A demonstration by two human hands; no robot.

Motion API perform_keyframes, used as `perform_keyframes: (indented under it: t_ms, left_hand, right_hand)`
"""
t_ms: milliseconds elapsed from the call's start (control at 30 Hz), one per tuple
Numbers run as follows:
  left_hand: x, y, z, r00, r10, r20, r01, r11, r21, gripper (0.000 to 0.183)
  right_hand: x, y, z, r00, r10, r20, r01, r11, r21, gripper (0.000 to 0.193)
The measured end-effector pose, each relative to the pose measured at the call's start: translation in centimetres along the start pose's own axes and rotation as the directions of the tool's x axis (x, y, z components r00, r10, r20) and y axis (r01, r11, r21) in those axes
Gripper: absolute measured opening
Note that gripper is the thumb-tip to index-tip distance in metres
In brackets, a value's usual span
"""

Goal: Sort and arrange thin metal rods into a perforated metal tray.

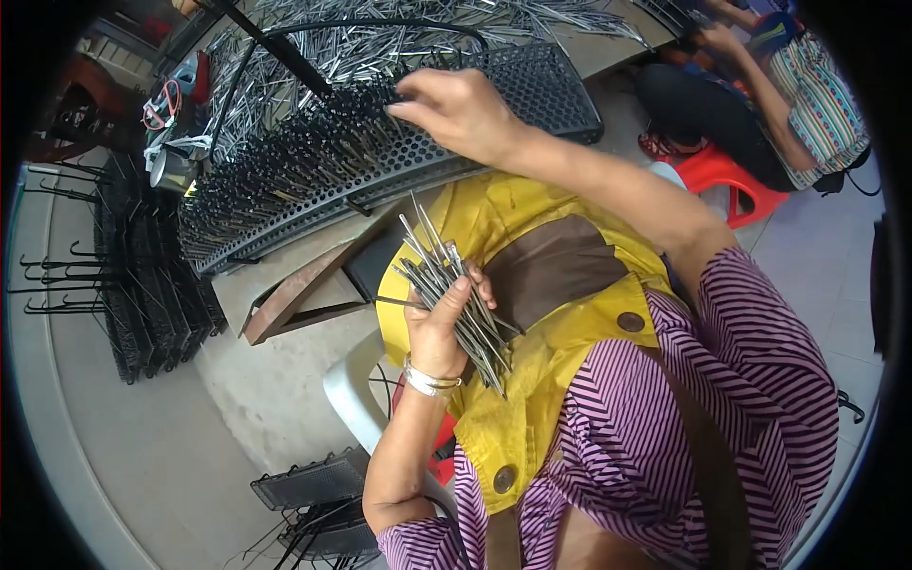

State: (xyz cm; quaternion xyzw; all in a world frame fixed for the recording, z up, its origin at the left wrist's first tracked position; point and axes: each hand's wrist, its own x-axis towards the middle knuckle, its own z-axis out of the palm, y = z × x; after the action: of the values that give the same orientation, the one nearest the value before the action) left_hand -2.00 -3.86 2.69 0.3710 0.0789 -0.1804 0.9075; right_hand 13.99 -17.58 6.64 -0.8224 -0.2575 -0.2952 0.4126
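My left hand (439, 323) is closed around a loose bundle of thin grey metal rods (454, 294), held over my yellow apron. The rods fan out at both ends of the fist. Farther up, my right hand (463, 112) is over a long black perforated rack (540, 90), its thumb and fingers bent together at the edge of the filled part. Whatever sits between those fingertips is too small to make out. Many upright rods with dark tops (294, 157) fill the left and middle of the rack; bare holes show toward its right end.
Behind the rack, a big heap of loose metal rods (380, 47) covers the table. Black racks with hooks (128, 275) hang at the left, and more lie on the floor (313, 484). A metal cup (174, 169) stands at the rack's left. Another person sits by a red stool (727, 180).
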Motion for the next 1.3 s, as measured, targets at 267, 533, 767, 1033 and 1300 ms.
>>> perform_keyframes:
  t_ms: [267,533,767,1033,1300]
  left_hand:
    - [0.1,0.2,0.1,1.0,0.015,0.013,-0.015,1.0,-0.003,0.036]
    - [0.1,0.3,0.0,0.999,0.012,0.047,-0.011,1.0,-0.02,0.037]
    - [0.0,0.3,0.4,0.995,-0.001,0.102,0.0,1.0,0.008,0.036]
    - [0.2,0.1,0.1,0.997,-0.03,0.069,0.03,1.0,0.007,0.033]
    - [0.1,0.1,0.1,0.998,-0.041,0.039,0.043,0.999,-0.033,0.03]
  right_hand:
    - [3.1,1.1,2.1,0.943,-0.004,0.332,0.07,0.98,-0.187,0.013]
    - [1.9,-1.1,0.5,0.929,0.159,0.334,-0.176,0.984,0.021,0.027]
    - [-3.6,-3.4,-0.7,0.627,0.314,0.713,-0.746,0.503,0.435,0.014]
    - [-2.0,-2.0,-1.8,0.725,0.512,0.461,-0.687,0.492,0.534,0.01]
    - [0.5,1.1,0.0,0.952,0.301,-0.052,-0.245,0.854,0.459,0.01]
